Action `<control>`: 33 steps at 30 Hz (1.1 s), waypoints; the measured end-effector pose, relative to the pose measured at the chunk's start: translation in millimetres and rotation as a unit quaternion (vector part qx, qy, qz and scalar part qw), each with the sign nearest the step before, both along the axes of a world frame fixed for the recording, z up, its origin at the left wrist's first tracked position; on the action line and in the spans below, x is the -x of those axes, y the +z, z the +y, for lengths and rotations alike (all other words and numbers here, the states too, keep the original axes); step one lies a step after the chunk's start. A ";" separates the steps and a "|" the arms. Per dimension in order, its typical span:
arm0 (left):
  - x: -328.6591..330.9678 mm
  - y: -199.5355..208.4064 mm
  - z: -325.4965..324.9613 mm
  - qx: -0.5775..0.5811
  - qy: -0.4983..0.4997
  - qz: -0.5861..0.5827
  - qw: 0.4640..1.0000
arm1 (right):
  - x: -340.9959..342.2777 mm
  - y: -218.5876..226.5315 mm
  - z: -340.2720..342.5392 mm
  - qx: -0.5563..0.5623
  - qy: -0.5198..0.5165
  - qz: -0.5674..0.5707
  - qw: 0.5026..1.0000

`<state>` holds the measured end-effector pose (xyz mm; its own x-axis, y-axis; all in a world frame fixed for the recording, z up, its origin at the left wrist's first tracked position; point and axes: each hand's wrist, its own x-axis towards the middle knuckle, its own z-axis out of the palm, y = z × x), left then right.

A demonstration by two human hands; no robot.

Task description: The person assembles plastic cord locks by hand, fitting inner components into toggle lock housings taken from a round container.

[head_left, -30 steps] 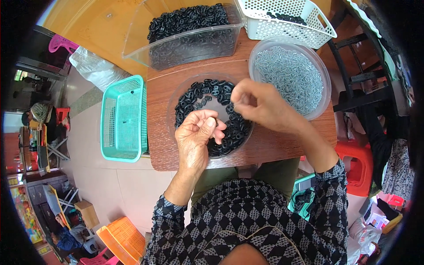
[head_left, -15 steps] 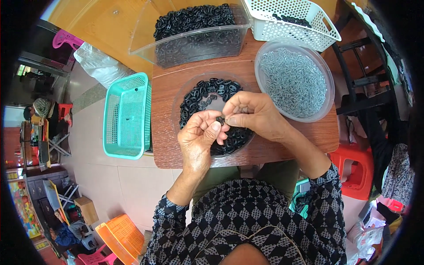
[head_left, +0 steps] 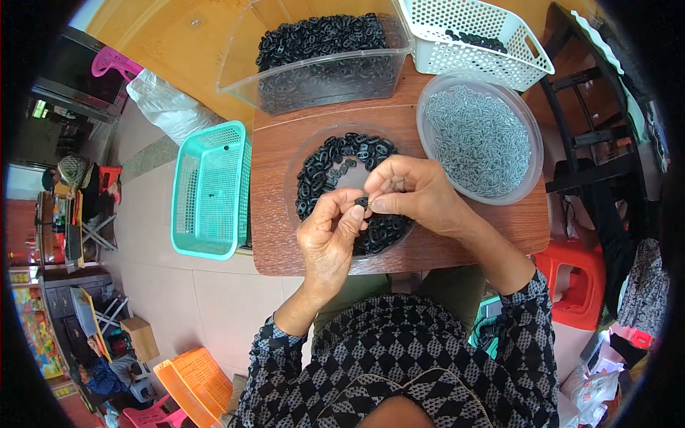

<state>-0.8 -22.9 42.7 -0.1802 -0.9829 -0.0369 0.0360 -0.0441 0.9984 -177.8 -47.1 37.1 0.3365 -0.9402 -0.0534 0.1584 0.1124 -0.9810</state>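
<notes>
Between thumb and fingers, my left hand (head_left: 332,239) pinches a small black plastic part (head_left: 362,202). Thumb and forefinger of my right hand (head_left: 414,196) are closed right against that part; whatever they hold is too small to make out. Both hands hover over a round clear tray (head_left: 287,192), where oval black pieces with holes (head_left: 314,167) lie heaped around the edge. To the right of it stands a round translucent tub (head_left: 536,167) full of short silvery metal pins or screws (head_left: 478,139).
At the table's back are a clear bin (head_left: 321,84) heaped with black pieces and a white perforated basket (head_left: 457,68) holding several more. A turquoise basket (head_left: 245,185) stands left of the brown table (head_left: 271,242). A red stool (head_left: 574,285) is at the right.
The view has shifted slightly, so the scene sits a little lower and further right. My hands keep the same pinch, with the black part turned somewhat between the fingertips.
</notes>
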 end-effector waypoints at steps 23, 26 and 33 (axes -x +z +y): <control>-0.8 -8.3 -3.2 0.062 0.018 -0.055 0.996 | -0.4 -5.7 -4.0 0.010 0.012 0.023 1.000; -1.7 -3.7 -3.3 0.023 0.013 -0.019 0.999 | 0.7 -5.6 -4.0 0.002 0.009 0.015 1.000; 0.2 -2.0 -3.2 0.044 0.014 -0.026 0.999 | 0.6 -5.1 -4.0 -0.010 0.011 -0.018 1.000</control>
<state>-1.0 -26.1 40.7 -0.1535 -0.9873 0.0415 -0.0165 0.0446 0.9989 -178.5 -51.1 31.9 0.3587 -0.9316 -0.0589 0.1905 0.1348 -0.9724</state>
